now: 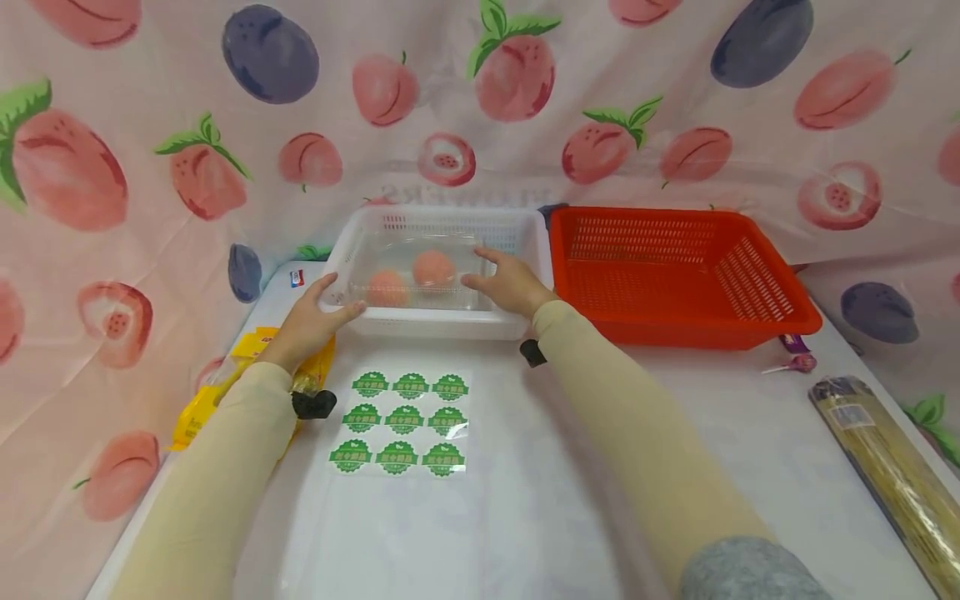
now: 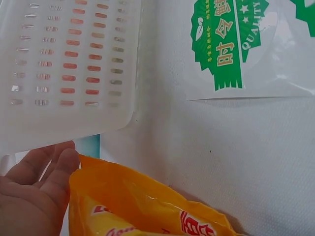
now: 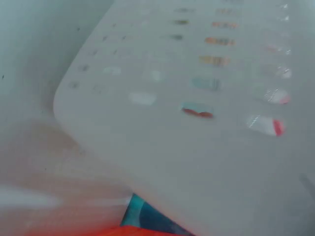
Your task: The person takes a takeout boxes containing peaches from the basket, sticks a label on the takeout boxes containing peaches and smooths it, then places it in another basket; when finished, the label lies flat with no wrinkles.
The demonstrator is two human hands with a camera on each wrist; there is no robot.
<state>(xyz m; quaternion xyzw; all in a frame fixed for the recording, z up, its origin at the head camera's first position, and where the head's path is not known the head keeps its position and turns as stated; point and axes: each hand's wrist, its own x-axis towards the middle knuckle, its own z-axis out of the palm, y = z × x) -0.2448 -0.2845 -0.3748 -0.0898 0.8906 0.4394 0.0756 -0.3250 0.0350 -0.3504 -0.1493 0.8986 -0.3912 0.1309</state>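
Evidently, Two Hands Hung Apart-Fingered at a White Slotted Basket [image 1: 435,325]

The basket stood toward the back of the worktop [image 1: 551,508], and inside it lay a clear plastic container [image 1: 393,247] with two round peach-pink fruits [image 1: 433,268], one nearer the front left, the other beside it and slightly farther back.

The left hand [image 1: 303,325] was at the basket's front left corner, its thumb pointing along the front rim and its fingers apart, gripping nothing; whether it touched the plastic could not be told. The right hand [image 1: 513,283] reached over the right part of the same basket, thumb and forefinger spread toward the container's right side, with nothing between them. The right wrist view gave mostly a blurred slotted wall, so contact there could not be told either.

A yellow bag [image 1: 197,414] lay partly beneath the left forearm, its edge just beside that hand's fingers. In front of the basket was a sheet of nine green stickers [image 1: 405,421]. Directly to the right stood a red slotted basket [image 1: 667,329]; past its front right corner lay a lollipop [image 1: 802,362], and nearer the worktop's right edge a long bundle in clear wrapping [image 1: 892,467]. Behind everything hung a fruit-printed cloth [image 1: 517,154].
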